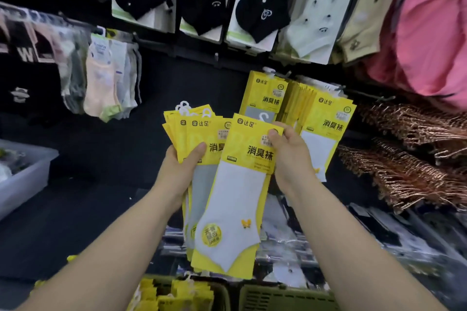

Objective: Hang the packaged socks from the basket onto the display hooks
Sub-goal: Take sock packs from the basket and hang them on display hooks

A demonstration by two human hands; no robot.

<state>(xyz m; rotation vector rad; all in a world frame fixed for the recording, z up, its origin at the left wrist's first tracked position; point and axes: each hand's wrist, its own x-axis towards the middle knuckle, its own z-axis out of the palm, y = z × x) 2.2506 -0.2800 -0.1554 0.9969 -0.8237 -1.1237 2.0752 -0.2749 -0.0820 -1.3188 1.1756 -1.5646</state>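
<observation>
The left hand [182, 166] is curled round a fanned stack of yellow sock packs [197, 129], thumb pressed across their fronts. The right hand [290, 154] pinches the top right corner of the front pack [237, 197], which shows a white sock. Just beyond and to the right, matching packs [326, 129] hang on the dark display wall [192, 78]. Nearest, the green basket [278, 298] holds more yellow packs.

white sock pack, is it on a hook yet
No, the right hand holds the white sock pack clear of the hooks.
</observation>
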